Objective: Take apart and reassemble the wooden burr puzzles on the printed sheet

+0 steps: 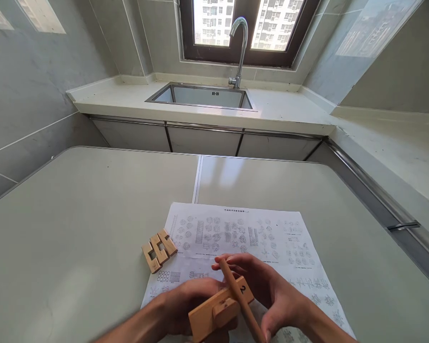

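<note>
My left hand (180,300) is closed around a flat wooden puzzle piece (203,318) marked with a black "2". A smaller wooden block (224,312) sticks out from its face. In my right hand (280,293), a round wooden rod (249,317) is gripped between the fingertips at its far end and the thumb near its lower end. The rod slants across the numbered piece, close to or touching it. Notched wooden pieces (159,250) lie side by side left of my hands, partly on a printed paper sheet (236,252). Some left fingers are hidden behind the piece.
The sheet with small printed diagrams lies on a pale table (75,228) with a centre seam. Beyond stands a white counter (282,102) with a sink (203,95) and a chrome faucet (243,47) below a window. Another counter (407,143) runs along the right.
</note>
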{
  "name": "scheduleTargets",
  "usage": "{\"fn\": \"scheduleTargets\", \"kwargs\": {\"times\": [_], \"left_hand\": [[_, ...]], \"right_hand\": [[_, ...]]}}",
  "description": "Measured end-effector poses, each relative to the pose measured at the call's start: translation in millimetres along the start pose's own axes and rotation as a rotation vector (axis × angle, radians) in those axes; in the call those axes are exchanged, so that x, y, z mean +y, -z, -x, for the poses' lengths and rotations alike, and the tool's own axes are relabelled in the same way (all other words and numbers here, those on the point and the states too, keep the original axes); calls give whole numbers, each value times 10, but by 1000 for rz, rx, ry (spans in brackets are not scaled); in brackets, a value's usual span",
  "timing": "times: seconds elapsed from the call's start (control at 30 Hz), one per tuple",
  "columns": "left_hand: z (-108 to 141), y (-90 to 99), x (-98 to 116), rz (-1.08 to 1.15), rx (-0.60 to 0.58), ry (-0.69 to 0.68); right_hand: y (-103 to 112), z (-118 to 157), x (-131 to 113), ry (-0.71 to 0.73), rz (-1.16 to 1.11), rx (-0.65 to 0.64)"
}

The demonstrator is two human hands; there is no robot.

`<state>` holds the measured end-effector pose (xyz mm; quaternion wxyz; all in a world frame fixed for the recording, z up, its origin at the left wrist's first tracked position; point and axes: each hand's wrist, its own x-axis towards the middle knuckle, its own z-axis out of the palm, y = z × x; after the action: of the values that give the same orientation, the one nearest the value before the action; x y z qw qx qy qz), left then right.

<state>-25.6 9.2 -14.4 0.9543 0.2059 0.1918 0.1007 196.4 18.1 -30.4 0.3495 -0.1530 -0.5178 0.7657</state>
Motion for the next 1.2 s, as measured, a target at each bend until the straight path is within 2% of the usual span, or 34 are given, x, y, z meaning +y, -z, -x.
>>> {"fn": "scheduleTargets", "kwargs": {"times": [0.2,0.3,0.47,0.57,0.8,0.97,1.2], "left_hand": [[-27,-107,75,38,-56,13],[-18,-141,112,20,-38,41],[6,-76,2,-82,241,-108],[10,-53,-41,-76,303,-131],[0,-136,11,-46,333,-146],[-17,-119,3,-44,374,-127],[-32,-101,-20,-70,300,-136]], "right_hand": [[-16,27,-16,-19,109,27],[2,57,-10,-8,146,29],[0,71,-94,-16,225,-6],[-1,68,-150,-7,270,-24],[-16,103,-185,37,347,-18],[-34,107,-220,36,392,-28],[-61,41,-178,115,381,-99]]}}
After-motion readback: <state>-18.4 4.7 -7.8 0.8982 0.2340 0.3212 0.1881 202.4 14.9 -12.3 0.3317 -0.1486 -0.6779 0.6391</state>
